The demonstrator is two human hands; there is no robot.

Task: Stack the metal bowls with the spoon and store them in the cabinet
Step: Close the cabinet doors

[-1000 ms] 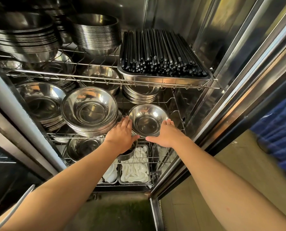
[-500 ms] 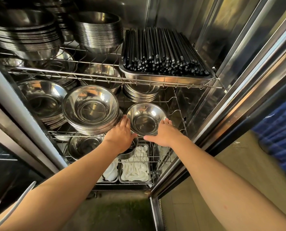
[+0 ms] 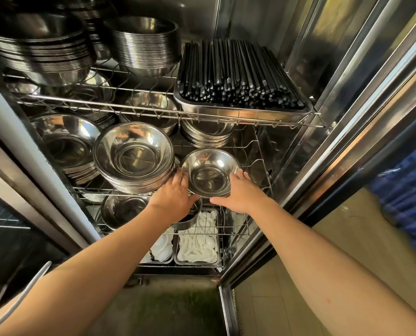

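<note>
Fingers (image 3: 244,177) of the right hand (image 3: 238,195) curl round the right rim of the small metal bowl (image 3: 209,173), and the left hand (image 3: 174,198) cups its left side, so both grip it. Over the last second the bowl has slid a little deeper onto the middle wire shelf (image 3: 262,163) of the cabinet (image 3: 323,69), just beside the tall bowl stack (image 3: 134,156). I judge it nearly seated, with release next. Whether a spoon lies inside or more bowls nest beneath it is hard to tell through the glare.
</note>
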